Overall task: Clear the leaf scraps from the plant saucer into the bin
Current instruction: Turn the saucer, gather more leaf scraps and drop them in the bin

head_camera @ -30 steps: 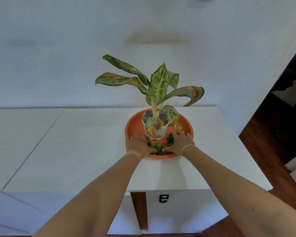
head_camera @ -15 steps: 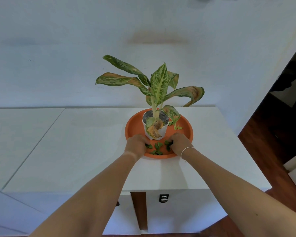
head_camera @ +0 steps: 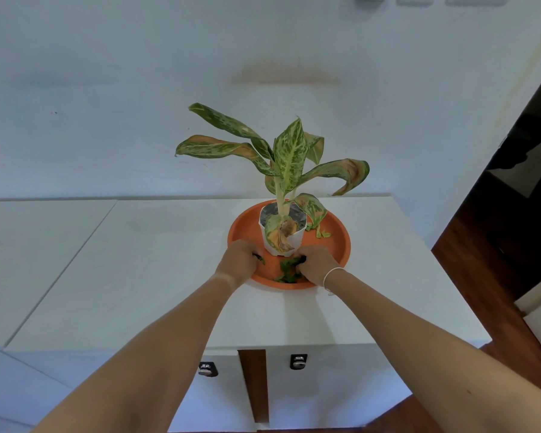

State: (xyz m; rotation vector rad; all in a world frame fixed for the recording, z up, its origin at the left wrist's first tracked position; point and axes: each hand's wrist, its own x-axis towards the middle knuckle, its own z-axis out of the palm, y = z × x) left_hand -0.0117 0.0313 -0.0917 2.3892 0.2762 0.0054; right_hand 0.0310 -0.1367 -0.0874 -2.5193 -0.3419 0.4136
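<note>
Both my hands are down in the saucer right now, at its near edge. My left hand is curled into a loose fist with a bit of green leaf poking out from under the fingers on its right side, so it's gripping a scrap there. My right hand is curled too, fingers bunched around a clump of scraps that sits just left of it on the near part of the saucer; some of that clump spills out toward the near rim. There's a thin bracelet on my right wrist.

Between my hands, a bit farther back, is the white pot standing upright in the middle of the saucer, with the plant rising out of it, spotted green leaves, a few gone brown at the tips. One droopy yellow-brown leaf hangs over the near side of the pot. A couple more scraps lie on the right side of the saucer, just beside the pot, not touched by either hand.

The saucer sits on a white cabinet, toward its far right part, near the wall. Wood floor shows on the right. Can't see the bin anywhere in view.
</note>
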